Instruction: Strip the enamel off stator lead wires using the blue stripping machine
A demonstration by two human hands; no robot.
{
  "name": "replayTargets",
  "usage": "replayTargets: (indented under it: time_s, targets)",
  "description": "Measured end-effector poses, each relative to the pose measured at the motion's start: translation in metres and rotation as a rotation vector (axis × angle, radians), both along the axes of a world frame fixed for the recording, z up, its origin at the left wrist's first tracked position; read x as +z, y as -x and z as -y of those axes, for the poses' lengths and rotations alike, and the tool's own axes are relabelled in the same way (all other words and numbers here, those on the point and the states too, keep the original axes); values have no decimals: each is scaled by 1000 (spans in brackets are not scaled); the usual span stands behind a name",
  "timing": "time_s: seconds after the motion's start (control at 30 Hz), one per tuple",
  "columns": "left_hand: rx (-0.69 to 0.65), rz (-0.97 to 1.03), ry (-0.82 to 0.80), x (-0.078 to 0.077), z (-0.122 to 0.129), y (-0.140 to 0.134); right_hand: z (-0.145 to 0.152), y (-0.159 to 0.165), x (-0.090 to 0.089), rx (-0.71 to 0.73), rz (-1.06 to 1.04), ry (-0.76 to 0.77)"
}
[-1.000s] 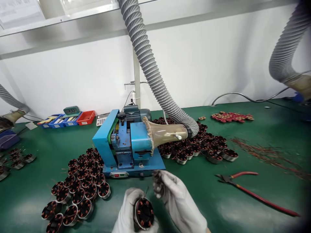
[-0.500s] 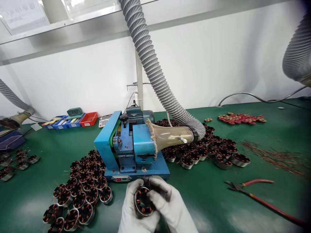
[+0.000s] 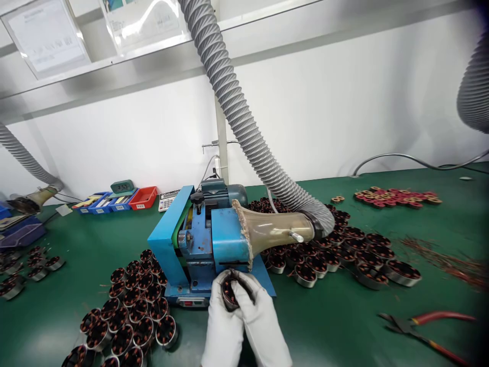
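Both of my hands wear white gloves and grip one ring-shaped motor stator with dark slots and copper windings. My left hand wraps its left side, and my right hand closes round its right side, the thumb at the opening. The stator is held at the lower front of a blue belt-driven machine, close under its blue cover. Whether it touches the machine I cannot tell. Fingertips behind the stator are hidden.
Many similar stators stand left of the machine, more to the right. Red-handled pliers lie at right, near loose wire scraps. A grey hose joins the machine's funnel. Small bins line the back.
My hands have moved up and forward with the stator, from in front of the machine's base to just below its cover. The stator is tilted more away. The camera view has shifted slightly.
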State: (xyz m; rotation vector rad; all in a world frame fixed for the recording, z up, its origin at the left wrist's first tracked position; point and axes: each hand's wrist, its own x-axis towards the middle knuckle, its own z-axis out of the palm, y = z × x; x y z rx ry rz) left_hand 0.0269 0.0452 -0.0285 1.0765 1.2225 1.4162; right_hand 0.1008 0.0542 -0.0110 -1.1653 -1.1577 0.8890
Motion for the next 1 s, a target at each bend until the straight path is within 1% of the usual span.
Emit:
replayTargets:
  time_s: [0.07,0.17,0.3,0.4,0.47,0.53,0.67,0.77,0.9,1.0]
  targets:
    - [-14,-8,-32,-2,-6,-3,-5,-1,2,-15,5,7]
    - [3,-36,-52,-1,-9,-7,-7,-4,3,1,-11,45]
    - [17,9,-25,8,-10,-12,-8,-5,3,9,-49,77]
    - [-2,57,-33,15,-11,-15,-11,-6,3,-5,-67,89]
    - [-8,81,-36,18,-9,-16,-10,-6,4,-18,-62,89]
    - [9,82,-27,16,-4,-15,-5,-7,5,-23,-37,75]
    - [27,64,18,2,10,-10,14,-8,2,5,47,6]
    - [14,70,3,-2,12,-7,17,-8,-1,-3,68,-6]
    - [-30,36,-25,9,-3,-8,1,-7,0,-52,70,27]
    - [-52,32,-38,18,-13,-11,-10,-9,3,-49,82,25]
